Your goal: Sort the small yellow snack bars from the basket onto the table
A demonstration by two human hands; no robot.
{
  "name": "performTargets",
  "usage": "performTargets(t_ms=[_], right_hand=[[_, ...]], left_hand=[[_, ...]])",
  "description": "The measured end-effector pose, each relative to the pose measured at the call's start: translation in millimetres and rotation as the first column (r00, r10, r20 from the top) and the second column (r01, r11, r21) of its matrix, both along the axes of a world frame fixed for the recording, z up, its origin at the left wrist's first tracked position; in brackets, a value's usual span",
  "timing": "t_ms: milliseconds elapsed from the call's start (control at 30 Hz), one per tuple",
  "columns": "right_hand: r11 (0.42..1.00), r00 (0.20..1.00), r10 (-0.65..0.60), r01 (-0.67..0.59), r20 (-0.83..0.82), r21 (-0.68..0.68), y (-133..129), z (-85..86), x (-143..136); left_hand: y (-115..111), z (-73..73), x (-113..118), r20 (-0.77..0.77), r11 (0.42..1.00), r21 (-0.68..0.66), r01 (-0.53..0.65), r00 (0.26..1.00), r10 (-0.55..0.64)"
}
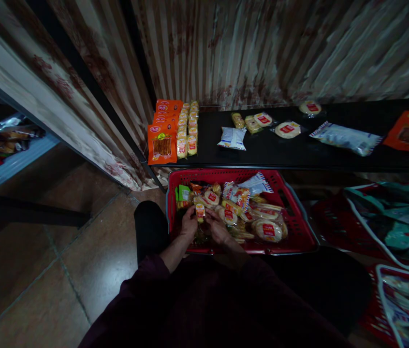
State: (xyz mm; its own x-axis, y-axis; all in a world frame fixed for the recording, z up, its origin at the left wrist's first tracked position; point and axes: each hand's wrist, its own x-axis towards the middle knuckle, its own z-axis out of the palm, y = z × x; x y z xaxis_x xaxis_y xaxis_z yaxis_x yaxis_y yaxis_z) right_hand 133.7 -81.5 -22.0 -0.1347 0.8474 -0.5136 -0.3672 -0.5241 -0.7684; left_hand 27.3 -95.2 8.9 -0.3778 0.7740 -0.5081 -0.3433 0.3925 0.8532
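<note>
Between my two hands, over the red basket point(300, 227), is a small yellow snack packet point(200, 212) with a red and white label. My left hand point(189, 223) is closed on its left side. On its right side the fingers of my right hand point(217, 227) are also closed. Around and below them the basket holds round wrapped crackers point(268, 231), a blue and white bag point(257, 183), a red and white snack bag point(237, 194) and a green packet point(182, 193). Parts of the basket's contents are hidden under my hands.
Behind the basket runs a black shelf point(211, 157). On its left stand orange packets point(162, 145) beside rows of small yellow packets point(192, 145). Loose round crackers point(287, 129) and bags lie farther right. More baskets point(378, 280) stand at right; a striped curtain point(204, 63) hangs behind.
</note>
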Motion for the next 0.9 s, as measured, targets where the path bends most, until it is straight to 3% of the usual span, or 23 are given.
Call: performTargets(t_ms=[333,600,900], right_hand=[[0.999,0.999,0.005,-0.007,-0.049,-0.032,-1.0,8.6,-2.3],[1.0,0.999,0.029,-0.029,-0.038,-0.012,-0.9,3.3,-1.0],[1.0,1.0,-0.009,0.009,-0.019,0.003,-2.0,-4.5,-2.2]], left_hand=[[-0.6,-4.3,-0.2,0.035,1.0,0.028,0.004,0.999,-0.005],[2.3,-5.0,0.7,0.032,1.0,0.007,-0.012,0.999,0.012],[2.8,-10.4,-1.0,-0.125,1.0,0.007,-0.011,0.992,0.012]])
